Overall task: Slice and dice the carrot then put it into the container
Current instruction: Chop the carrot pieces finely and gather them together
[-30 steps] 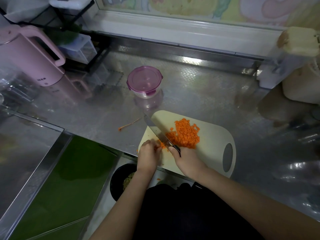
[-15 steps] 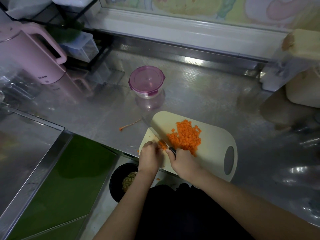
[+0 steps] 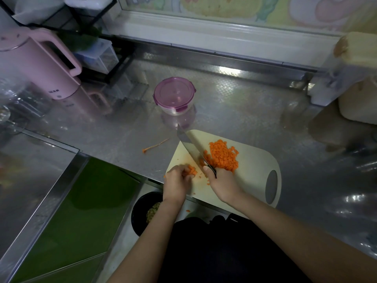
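A pile of diced carrot point(image 3: 223, 155) lies on the cream cutting board point(image 3: 253, 160) at the counter's front edge. My right hand point(image 3: 222, 181) grips the dark handle of a knife point(image 3: 190, 147), whose blade is raised and angled away to the upper left. My left hand point(image 3: 177, 180) curls over a small carrot piece point(image 3: 191, 170) at the board's left end, beside the blade. A round clear container with a closed purple lid point(image 3: 174, 95) stands on the steel counter behind the board.
A carrot peel strip point(image 3: 156, 145) lies on the counter left of the board. A pink kettle point(image 3: 38, 64) stands far left by a black rack. A black bin with scraps point(image 3: 146, 211) sits below the counter edge. White appliances stand at the far right.
The knife blade has lifted off the board and its tip now points further away. My left hand has stayed on the small carrot piece, with more cut bits showing beside it.
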Action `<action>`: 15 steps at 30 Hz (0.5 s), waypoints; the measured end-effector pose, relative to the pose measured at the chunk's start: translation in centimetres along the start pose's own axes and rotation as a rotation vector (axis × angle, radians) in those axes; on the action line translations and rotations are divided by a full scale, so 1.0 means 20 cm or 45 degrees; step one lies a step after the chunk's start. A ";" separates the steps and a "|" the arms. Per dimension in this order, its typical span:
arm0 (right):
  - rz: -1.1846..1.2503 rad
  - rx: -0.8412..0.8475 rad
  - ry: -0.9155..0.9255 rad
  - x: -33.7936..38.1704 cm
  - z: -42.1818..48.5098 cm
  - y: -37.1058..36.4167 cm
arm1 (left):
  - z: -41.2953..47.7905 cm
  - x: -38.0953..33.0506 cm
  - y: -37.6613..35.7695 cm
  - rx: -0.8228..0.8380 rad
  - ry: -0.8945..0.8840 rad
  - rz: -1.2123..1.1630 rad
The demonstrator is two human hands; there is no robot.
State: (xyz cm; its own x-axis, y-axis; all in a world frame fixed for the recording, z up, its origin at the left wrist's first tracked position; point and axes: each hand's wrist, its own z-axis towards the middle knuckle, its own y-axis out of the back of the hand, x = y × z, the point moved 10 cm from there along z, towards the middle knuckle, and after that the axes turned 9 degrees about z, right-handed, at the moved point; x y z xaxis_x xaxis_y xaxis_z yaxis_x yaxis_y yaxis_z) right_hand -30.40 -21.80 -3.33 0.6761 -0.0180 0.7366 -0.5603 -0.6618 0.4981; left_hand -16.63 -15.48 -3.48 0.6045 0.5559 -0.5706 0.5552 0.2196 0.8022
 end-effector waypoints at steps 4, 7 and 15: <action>-0.002 0.046 0.061 0.04 -0.04 0.00 | 0.01 0.04 0.00 0.020 0.057 -0.047; -0.025 0.083 0.077 0.04 -0.06 -0.01 | 0.00 0.05 0.02 0.000 0.044 -0.049; -0.114 0.143 0.062 0.01 -0.09 -0.08 | -0.01 0.03 0.01 -0.014 -0.015 0.057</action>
State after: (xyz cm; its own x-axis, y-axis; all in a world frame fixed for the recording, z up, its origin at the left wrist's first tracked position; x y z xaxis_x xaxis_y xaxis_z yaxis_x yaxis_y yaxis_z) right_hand -30.26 -19.43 -3.12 0.6955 0.0789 0.7142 -0.4401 -0.7390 0.5101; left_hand -16.14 -14.97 -3.64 0.6352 0.5560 -0.5361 0.5213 0.2036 0.8287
